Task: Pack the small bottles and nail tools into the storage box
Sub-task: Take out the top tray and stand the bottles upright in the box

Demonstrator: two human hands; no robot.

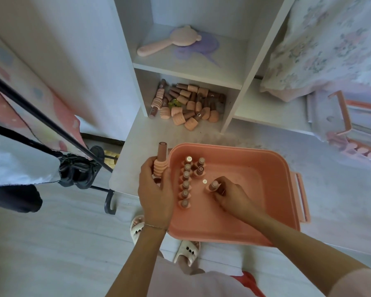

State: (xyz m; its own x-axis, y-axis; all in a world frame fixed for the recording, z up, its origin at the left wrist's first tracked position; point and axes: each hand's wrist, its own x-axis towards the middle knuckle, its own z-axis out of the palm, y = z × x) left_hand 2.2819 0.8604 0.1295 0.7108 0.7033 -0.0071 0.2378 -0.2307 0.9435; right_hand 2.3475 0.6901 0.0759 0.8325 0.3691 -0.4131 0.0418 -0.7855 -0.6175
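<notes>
Now setting bottle [214, 185] upright in box [266, 166] | right hand [234, 197] pinching cap | left hand [155, 189] gripping ribbed tool [160, 162] | light, slick, tippy: hold low.

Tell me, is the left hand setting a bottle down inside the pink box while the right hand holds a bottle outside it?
Reversed. In the head view the right hand sets a small bottle inside the pink storage box; the left hand holds a ribbed bottle outside it.

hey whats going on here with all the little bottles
A person is packing small bottles into a pink box on the floor. The right hand is setting one bottle down inside, beside a row already standing upright. The left hand grips a taller bottle at the box's edge. A pile still waits on the lower shelf.
</notes>
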